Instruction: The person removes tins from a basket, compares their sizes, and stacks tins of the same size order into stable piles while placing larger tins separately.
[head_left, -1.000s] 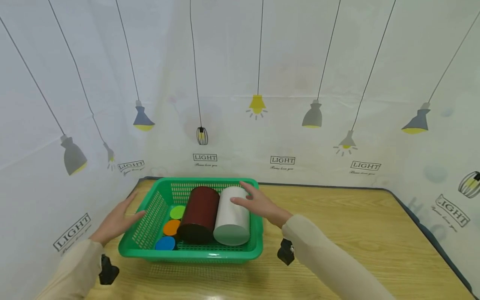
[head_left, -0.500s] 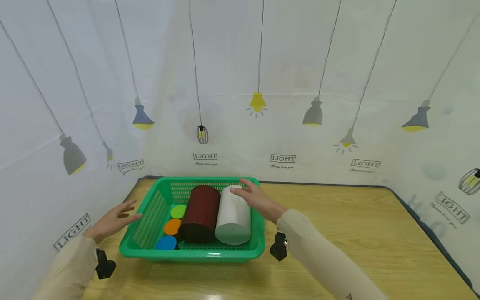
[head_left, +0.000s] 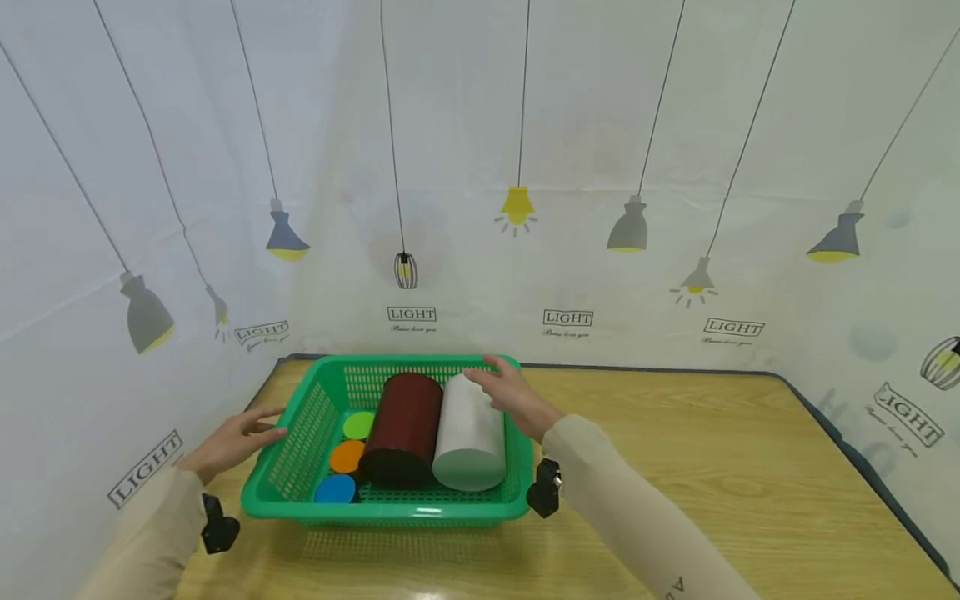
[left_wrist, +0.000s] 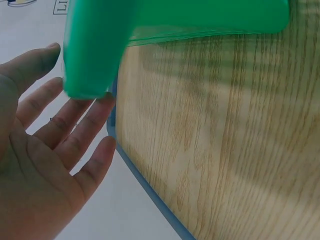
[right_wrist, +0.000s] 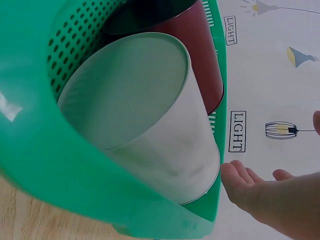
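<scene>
Green basket (head_left: 382, 509) is resting on the wooden table (head_left: 675, 467), likely handling stiff and slick, weighing more rightward where the white cylinder (head_left: 468, 442) is lying, so the side rims (head_left: 262, 468) are offering the surest hold. Left hand (head_left: 234, 442) at its left rim and right hand (head_left: 519, 402) at its back-right corner are showing loosely spread fingers, gripping nothing; printed backdrop (head_left: 480, 296) is crowding behind it, room opening to its right.

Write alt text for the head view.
Green basket on a wooden table, holding a dark red cylinder, a white cylinder and three round pieces: lime, orange and blue. A person's left grip is at the basket's left side, right grip near the white cylinder's far end.
</scene>
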